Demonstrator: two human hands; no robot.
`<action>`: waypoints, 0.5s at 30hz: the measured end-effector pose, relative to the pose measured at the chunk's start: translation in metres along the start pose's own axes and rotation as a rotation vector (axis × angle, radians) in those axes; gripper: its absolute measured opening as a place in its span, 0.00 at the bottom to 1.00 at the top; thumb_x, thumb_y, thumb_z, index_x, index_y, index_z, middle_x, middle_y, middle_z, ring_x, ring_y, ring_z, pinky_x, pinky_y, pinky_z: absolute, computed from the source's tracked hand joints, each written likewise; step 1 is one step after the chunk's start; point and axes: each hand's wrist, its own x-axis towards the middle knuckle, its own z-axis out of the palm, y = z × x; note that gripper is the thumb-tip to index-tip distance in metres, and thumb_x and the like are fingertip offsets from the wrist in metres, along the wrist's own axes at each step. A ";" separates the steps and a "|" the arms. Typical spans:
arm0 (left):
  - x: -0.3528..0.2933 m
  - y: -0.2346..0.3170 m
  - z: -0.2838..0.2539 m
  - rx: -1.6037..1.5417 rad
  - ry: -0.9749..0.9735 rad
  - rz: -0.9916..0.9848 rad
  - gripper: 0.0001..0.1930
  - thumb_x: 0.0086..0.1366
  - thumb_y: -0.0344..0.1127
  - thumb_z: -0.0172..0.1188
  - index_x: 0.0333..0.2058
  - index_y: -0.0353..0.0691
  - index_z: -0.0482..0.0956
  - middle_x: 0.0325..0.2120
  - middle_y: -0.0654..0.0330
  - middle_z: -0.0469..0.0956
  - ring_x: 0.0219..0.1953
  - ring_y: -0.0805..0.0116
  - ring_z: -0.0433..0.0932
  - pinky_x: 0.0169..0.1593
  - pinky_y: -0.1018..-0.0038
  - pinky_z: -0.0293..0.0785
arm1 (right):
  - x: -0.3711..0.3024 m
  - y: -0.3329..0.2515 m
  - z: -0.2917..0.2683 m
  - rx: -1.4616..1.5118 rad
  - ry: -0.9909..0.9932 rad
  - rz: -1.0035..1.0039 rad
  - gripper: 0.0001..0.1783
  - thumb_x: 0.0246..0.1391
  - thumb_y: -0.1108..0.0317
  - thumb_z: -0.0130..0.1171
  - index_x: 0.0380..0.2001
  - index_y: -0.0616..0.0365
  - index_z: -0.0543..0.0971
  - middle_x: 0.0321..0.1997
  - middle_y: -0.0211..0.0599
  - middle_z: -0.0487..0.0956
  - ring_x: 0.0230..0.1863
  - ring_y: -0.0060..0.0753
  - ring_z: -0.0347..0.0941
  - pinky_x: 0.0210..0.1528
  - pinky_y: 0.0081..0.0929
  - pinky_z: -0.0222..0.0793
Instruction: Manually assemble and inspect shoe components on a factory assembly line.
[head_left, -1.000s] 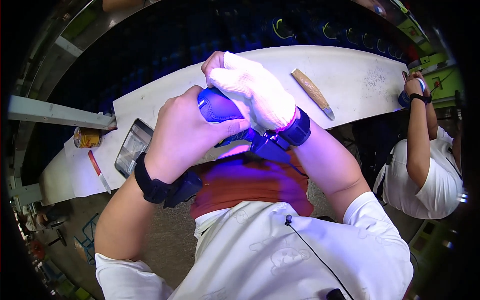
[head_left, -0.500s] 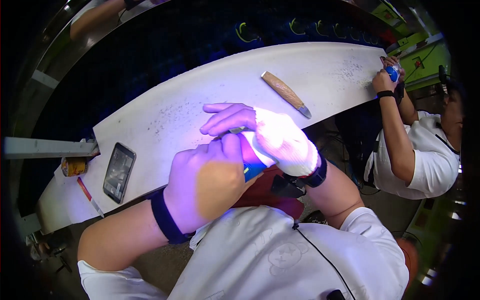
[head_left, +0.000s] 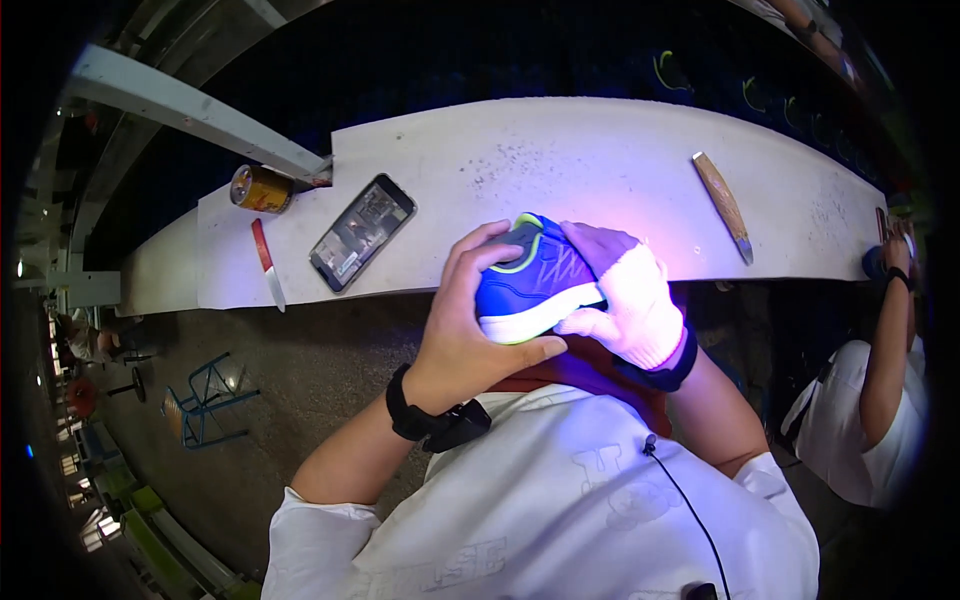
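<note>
Two hands, left hand [head_left: 470, 335], right hand [head_left: 628, 300], cupping blue shoe [head_left: 535, 285]

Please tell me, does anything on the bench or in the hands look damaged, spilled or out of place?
Nothing stands out. Both hands, left hand and gloved right hand, hold the blue shoe; phone, can and two tools lie undisturbed.

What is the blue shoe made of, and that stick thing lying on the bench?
The blue shoe looks like soft woven fabric on top, matte, with a stitched zigzag pattern; its white sole seems smooth rubber or foam. The left hand and gloved right hand hold it. The stick tool looks like tan wood, with a darker, perhaps metal, tip. The bench seems scuffed white-painted board.
</note>
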 end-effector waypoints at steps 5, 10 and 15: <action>-0.006 -0.009 0.006 -0.043 0.150 -0.043 0.36 0.45 0.34 0.84 0.53 0.39 0.76 0.64 0.42 0.70 0.64 0.48 0.75 0.65 0.57 0.74 | 0.006 -0.008 0.007 -0.010 0.050 0.000 0.50 0.49 0.34 0.69 0.63 0.65 0.76 0.55 0.52 0.83 0.54 0.53 0.81 0.59 0.46 0.73; 0.005 -0.009 0.007 -0.079 0.123 0.070 0.33 0.45 0.33 0.82 0.51 0.38 0.79 0.63 0.43 0.71 0.62 0.48 0.77 0.63 0.58 0.76 | -0.006 0.006 -0.002 0.035 0.022 -0.009 0.47 0.47 0.42 0.75 0.64 0.63 0.76 0.60 0.52 0.81 0.57 0.55 0.79 0.60 0.46 0.74; 0.009 0.032 0.008 -0.083 -0.011 0.282 0.45 0.46 0.34 0.82 0.65 0.45 0.71 0.71 0.41 0.60 0.70 0.40 0.68 0.68 0.54 0.71 | -0.023 0.042 -0.036 -0.121 0.122 -0.165 0.35 0.52 0.55 0.74 0.59 0.61 0.78 0.50 0.48 0.82 0.49 0.54 0.82 0.57 0.43 0.77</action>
